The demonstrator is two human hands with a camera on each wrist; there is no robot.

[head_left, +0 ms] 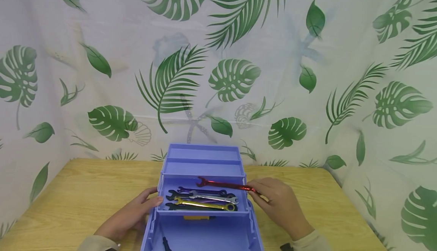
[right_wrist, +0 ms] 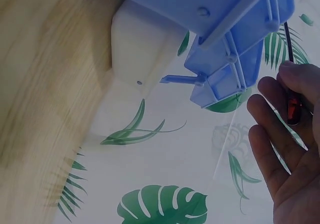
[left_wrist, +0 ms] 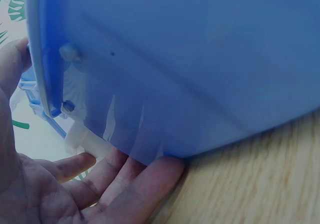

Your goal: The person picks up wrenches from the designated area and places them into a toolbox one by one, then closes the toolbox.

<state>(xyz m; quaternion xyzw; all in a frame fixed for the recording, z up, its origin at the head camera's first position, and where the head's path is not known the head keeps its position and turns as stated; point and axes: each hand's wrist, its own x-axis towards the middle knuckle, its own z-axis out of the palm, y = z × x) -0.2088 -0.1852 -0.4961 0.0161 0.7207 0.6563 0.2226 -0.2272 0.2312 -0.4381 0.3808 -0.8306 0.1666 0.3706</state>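
Observation:
A blue toolbox (head_left: 201, 236) stands unfolded on the table, its upper trays raised. My right hand (head_left: 278, 205) pinches one end of a red wrench (head_left: 225, 185) between thumb and fingers, above the right part of the middle tray. The wrench's open jaw end points left. In that tray (head_left: 164, 182) lie several wrenches, among them a gold wrench (head_left: 205, 204), a silver wrench (head_left: 215, 198) and a purple wrench (head_left: 201, 191). My left hand (head_left: 131, 213) holds the toolbox at its left side, thumb over the tray's edge. The left wrist view shows its fingers (left_wrist: 145, 189) against the blue side wall.
In the toolbox's lower compartment lies a thin dark-handled tool (head_left: 165, 243). A yellow piece (head_left: 196, 217) shows under the tray's front edge. The wooden table (head_left: 102, 182) extends on both sides. A leaf-patterned curtain (head_left: 239, 129) hangs behind it.

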